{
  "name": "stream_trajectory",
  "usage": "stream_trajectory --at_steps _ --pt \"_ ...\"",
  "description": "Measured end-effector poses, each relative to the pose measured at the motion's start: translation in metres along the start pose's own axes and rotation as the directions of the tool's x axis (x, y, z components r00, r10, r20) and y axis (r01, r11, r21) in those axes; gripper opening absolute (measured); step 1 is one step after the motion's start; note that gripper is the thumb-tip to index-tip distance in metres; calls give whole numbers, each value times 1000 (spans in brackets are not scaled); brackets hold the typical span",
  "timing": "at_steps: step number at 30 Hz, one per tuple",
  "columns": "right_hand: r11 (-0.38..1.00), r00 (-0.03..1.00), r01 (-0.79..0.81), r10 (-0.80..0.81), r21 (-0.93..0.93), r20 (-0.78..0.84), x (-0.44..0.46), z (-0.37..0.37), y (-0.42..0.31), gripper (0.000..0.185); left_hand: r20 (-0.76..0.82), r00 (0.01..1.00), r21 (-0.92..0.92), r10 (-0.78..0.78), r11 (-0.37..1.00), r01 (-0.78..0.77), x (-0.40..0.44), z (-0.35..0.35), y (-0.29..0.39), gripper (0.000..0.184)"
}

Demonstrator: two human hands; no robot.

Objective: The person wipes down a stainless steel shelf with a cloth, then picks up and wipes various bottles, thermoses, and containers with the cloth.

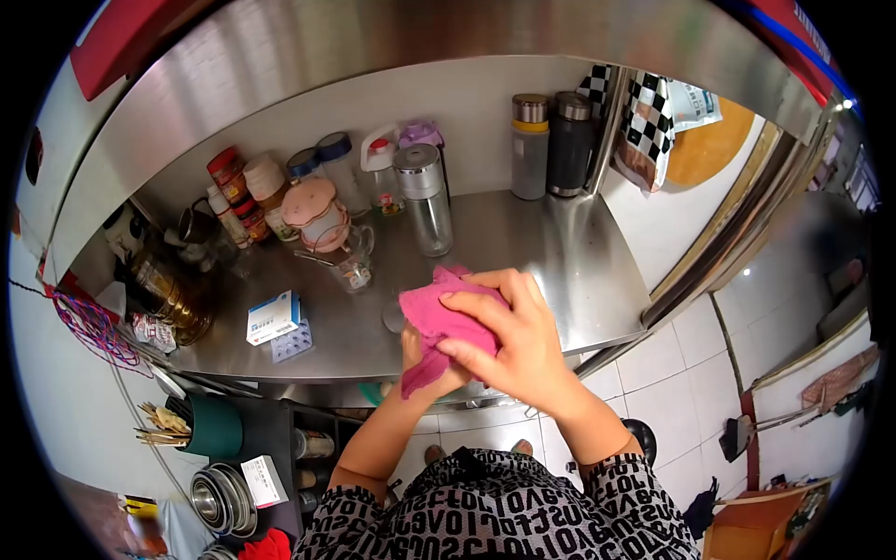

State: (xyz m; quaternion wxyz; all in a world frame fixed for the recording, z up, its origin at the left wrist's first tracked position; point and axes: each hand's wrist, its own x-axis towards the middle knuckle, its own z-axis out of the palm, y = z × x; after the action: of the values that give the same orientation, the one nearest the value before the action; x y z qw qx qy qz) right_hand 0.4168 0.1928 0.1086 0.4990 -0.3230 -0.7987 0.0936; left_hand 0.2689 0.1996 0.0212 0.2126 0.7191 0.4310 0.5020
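Observation:
My right hand [513, 345] is closed on a pink cloth [439, 322], fingers and thumb pressed over its top. Under the cloth is my left hand [446, 381], its fingers mostly covered, so what they grip is hidden. A clear, rounded edge, perhaps glass, shows at the cloth's left side. Both hands are over the front edge of the steel counter [532, 238]. Behind them stands a clear bottle with a silver lid [425, 201]. Left of it are a glass mug [353, 266] and a pink-lidded cup [315, 213].
A white and blue box [273, 317] and a blister pack [293, 342] lie on the counter's left part. Two tall flasks [569, 145] stand at the back right. Several jars line the back wall. Below left are a green chopstick holder [215, 425] and stacked metal bowls [222, 501].

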Motion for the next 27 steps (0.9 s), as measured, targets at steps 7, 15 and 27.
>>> stream_trajectory --at_steps 7,15,27 --pt "753 918 -357 393 553 57 -1 22 35 23 -106 958 417 265 887 -199 5 -10 10 57" --pt "908 977 -86 157 411 -143 -58 92 46 47 -327 890 -671 -316 741 17 -4 -23 13 75" --pt "824 908 -332 411 459 -81 -27 75 8 31 -417 905 -572 -80 797 -193 1 -21 -3 85"
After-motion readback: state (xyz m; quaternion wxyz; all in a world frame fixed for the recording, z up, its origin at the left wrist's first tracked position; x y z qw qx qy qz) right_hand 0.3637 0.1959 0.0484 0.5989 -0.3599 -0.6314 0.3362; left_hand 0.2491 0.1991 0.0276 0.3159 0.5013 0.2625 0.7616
